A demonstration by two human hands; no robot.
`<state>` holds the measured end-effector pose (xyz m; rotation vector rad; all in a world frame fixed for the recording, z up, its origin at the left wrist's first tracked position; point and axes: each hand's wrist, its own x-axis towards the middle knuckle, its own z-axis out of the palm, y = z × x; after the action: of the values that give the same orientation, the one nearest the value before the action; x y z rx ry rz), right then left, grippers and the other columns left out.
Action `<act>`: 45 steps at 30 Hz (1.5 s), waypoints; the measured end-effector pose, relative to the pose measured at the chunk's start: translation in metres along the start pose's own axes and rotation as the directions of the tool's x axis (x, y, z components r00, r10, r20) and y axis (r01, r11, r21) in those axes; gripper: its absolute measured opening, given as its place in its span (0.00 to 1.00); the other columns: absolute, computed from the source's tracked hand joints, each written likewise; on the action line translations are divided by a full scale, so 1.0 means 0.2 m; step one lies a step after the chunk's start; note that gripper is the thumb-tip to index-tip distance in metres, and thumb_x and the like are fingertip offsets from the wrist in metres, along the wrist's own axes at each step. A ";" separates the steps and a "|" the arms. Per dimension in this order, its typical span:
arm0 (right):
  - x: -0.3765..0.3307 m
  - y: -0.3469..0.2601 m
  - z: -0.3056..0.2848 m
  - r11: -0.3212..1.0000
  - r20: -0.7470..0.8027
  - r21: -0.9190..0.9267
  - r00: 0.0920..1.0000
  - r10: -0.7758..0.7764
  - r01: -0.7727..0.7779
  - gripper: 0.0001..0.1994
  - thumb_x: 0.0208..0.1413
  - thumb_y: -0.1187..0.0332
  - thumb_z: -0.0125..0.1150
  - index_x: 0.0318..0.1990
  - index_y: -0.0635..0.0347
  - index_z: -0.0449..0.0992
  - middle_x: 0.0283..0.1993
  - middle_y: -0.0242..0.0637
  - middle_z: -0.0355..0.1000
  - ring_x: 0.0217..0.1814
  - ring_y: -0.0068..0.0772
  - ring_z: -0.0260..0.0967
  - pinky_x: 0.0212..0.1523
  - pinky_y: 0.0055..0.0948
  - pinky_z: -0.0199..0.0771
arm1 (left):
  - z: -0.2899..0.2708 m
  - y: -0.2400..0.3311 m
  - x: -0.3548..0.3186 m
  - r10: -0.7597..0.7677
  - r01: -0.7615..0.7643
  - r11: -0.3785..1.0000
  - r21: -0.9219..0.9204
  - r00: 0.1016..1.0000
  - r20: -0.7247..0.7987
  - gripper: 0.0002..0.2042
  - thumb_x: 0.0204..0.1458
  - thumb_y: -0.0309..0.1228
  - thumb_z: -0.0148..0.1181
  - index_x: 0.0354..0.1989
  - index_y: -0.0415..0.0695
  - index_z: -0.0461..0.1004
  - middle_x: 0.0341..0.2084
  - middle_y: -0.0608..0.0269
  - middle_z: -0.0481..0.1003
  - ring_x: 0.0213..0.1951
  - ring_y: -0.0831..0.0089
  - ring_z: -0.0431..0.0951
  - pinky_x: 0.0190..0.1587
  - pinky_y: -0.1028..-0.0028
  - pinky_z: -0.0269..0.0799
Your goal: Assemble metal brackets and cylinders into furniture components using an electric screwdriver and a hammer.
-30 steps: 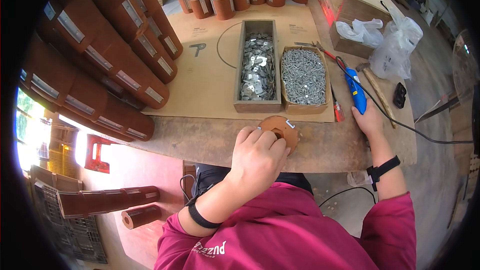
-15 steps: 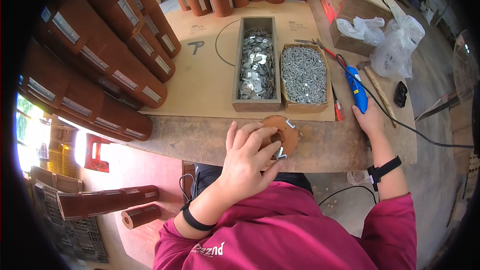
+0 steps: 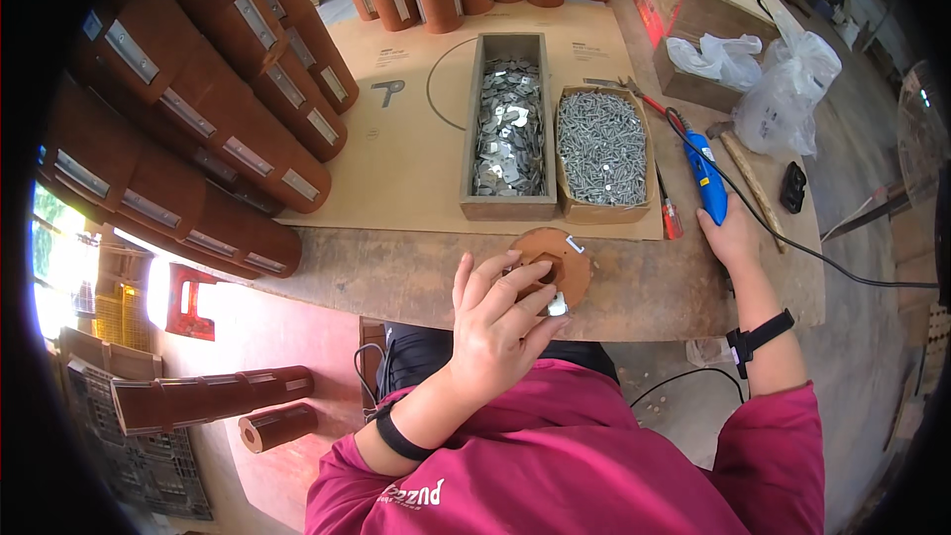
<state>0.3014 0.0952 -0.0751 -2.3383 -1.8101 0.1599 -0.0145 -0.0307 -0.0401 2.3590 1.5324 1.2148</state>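
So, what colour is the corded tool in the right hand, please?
The corded tool is mostly blue; the head view shows it.

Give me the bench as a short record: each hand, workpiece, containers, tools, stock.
Left hand: fingers on brown round block, near its central hole
Metal piece: shiny, by the left thumb
Right hand: gripping blue corded tool
Wooden tray: flat metal pieces
Cardboard box: screws; right of tray
Red-handled tool: lying right of box
Brown cylinders: grouped at far end; stacked columns at left
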 end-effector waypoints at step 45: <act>0.00 0.00 0.00 0.998 -0.024 0.064 1.000 0.004 -0.002 0.24 0.44 0.55 0.59 0.44 0.61 0.64 0.38 0.52 0.70 0.41 0.52 0.68 0.41 0.43 0.67 | 0.43 -0.33 0.78 -0.004 -0.089 0.976 0.201 0.908 0.418 0.05 0.43 0.34 0.57 0.27 0.48 0.74 0.29 0.63 0.74 0.38 0.64 0.72 0.39 0.62 0.64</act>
<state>0.3018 0.0941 -0.0753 -2.2896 -1.7636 0.1858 0.0224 0.1554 -0.0394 2.5745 1.5298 0.5089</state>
